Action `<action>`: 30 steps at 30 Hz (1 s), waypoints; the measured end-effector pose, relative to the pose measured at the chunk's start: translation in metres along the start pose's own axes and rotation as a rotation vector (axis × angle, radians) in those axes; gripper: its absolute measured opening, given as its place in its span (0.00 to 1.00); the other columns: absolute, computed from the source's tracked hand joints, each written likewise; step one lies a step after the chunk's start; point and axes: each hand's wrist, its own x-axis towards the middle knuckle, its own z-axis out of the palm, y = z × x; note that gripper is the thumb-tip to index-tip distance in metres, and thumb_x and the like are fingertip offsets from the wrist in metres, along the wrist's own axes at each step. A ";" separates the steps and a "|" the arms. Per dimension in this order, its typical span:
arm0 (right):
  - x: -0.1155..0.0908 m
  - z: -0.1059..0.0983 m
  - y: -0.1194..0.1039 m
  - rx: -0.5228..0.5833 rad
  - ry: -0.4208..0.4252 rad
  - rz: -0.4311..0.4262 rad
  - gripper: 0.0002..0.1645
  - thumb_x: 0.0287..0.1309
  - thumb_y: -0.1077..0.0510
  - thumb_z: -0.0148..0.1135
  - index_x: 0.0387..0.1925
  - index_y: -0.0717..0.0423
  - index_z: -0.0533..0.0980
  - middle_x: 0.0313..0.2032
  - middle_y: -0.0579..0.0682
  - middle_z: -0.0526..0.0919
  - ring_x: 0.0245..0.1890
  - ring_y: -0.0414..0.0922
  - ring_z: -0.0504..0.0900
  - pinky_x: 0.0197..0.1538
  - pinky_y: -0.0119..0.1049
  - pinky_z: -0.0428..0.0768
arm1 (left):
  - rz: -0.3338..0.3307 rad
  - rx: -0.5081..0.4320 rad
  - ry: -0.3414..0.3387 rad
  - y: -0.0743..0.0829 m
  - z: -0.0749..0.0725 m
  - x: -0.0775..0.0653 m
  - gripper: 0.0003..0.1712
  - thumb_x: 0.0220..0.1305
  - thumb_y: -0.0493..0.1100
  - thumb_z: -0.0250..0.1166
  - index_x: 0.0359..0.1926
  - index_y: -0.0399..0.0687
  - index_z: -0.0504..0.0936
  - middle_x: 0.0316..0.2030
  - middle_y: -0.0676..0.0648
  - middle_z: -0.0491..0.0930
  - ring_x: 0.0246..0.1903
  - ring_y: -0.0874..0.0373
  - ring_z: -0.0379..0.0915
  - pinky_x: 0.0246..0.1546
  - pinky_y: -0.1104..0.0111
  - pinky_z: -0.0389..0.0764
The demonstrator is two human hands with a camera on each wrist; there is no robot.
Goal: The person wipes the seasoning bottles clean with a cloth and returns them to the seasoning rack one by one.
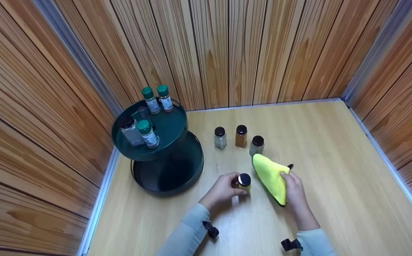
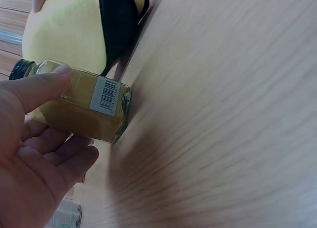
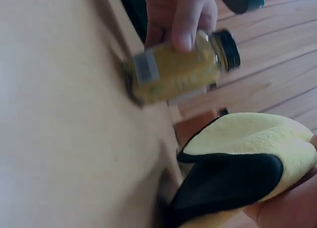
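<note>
My left hand (image 1: 225, 188) pinches a square glass spice jar (image 2: 81, 101) between thumb and fingers. The jar has a black lid, yellow-brown contents and a white barcode label; its base is right at the tabletop. To its right, my right hand (image 1: 294, 190) grips a folded cloth (image 1: 271, 174), bright yellow with a black underside and edging. In the right wrist view the cloth (image 3: 247, 139) hangs in a fold beside the jar (image 3: 171, 72). Behind the cloth stands a black-lidded jar (image 1: 257, 145), partly covered by it in the head view.
Two more black-lidded jars, one pale (image 1: 220, 138) and one orange-brown (image 1: 241, 137), stand farther back on the wooden table (image 1: 333, 160). A dark green two-tier round rack (image 1: 170, 131) at left bears green-capped bottles (image 1: 148, 134) and a larger dark-lidded jar (image 1: 132, 132). Wood-panelled walls enclose the table.
</note>
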 end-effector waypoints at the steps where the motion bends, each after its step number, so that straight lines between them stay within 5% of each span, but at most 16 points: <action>1: 0.000 0.004 0.000 0.033 -0.015 0.009 0.15 0.76 0.56 0.49 0.47 0.62 0.77 0.31 0.48 0.82 0.31 0.43 0.82 0.38 0.37 0.81 | 0.008 -0.005 0.001 -0.001 0.000 0.000 0.27 0.55 0.46 0.79 0.56 0.64 0.82 0.46 0.64 0.82 0.48 0.67 0.77 0.60 0.62 0.77; 8: -0.005 0.040 0.009 0.103 -0.080 0.119 0.17 0.74 0.52 0.56 0.43 0.63 0.79 0.31 0.52 0.84 0.31 0.46 0.83 0.38 0.39 0.83 | 0.032 -0.073 0.008 -0.006 0.004 -0.003 0.26 0.54 0.42 0.80 0.55 0.59 0.84 0.46 0.60 0.84 0.47 0.66 0.78 0.57 0.64 0.77; 15: -0.009 0.072 0.009 -0.313 -0.125 0.040 0.25 0.67 0.50 0.67 0.54 0.66 0.78 0.43 0.56 0.85 0.39 0.46 0.82 0.43 0.35 0.80 | -0.009 -0.073 0.001 0.000 0.002 -0.001 0.27 0.56 0.40 0.78 0.55 0.67 0.84 0.46 0.65 0.83 0.48 0.68 0.78 0.60 0.63 0.77; 19: -0.008 0.085 0.008 -0.429 -0.116 -0.111 0.24 0.71 0.55 0.62 0.62 0.64 0.77 0.57 0.58 0.84 0.55 0.50 0.81 0.57 0.40 0.78 | 0.014 -0.019 0.016 0.005 0.001 0.002 0.25 0.56 0.39 0.78 0.54 0.61 0.85 0.43 0.63 0.83 0.44 0.67 0.78 0.54 0.66 0.79; 23: -0.009 0.092 0.008 -0.673 -0.169 -0.335 0.30 0.71 0.55 0.61 0.69 0.63 0.71 0.70 0.55 0.73 0.74 0.53 0.66 0.76 0.49 0.61 | 0.017 0.052 0.055 0.009 0.001 0.002 0.21 0.55 0.34 0.75 0.50 0.51 0.85 0.39 0.60 0.83 0.39 0.66 0.77 0.49 0.69 0.80; 30: -0.018 0.084 0.015 -1.004 -0.296 -0.799 0.29 0.65 0.55 0.64 0.64 0.64 0.76 0.68 0.55 0.75 0.75 0.57 0.64 0.76 0.58 0.57 | 0.120 0.119 0.122 0.003 0.003 -0.002 0.30 0.61 0.38 0.70 0.65 0.50 0.77 0.55 0.55 0.82 0.56 0.68 0.75 0.65 0.68 0.73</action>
